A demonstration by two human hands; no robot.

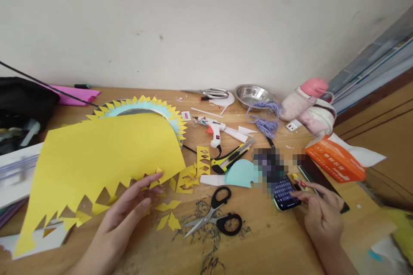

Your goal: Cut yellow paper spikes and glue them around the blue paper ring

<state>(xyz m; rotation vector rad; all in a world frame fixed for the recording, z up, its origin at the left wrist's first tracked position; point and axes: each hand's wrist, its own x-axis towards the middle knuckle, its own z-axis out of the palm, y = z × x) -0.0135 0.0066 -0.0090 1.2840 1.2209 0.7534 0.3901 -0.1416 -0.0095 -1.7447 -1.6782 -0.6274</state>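
My left hand point(130, 210) lies at the cut lower edge of a large yellow paper sheet point(109, 150). Its fingers are stretched out, touching the paper, with the thumb apart. Diamond-shaped notches run along that edge, and small yellow offcuts point(174, 221) lie beside my fingers. On the right, a fingertip of my right hand point(322, 215) touches the lit keyboard of a phone point(285, 193) on the table; its other fingers are partly bent and grip nothing visible. Black-handled scissors point(209, 219) rest between my hands, blades pointing left. Behind the sheet shows a light-blue ring point(176, 122) edged with yellow points.
A glue gun point(214, 129), a yellow utility knife point(232, 157) and a light-blue paper piece point(240, 174) lie mid-table. Farther back are a metal bowl point(253, 94), purple yarn point(266, 124) and metal scissors point(214, 93). An orange tissue pack point(335, 159) and pink bottle point(298, 99) stand right.
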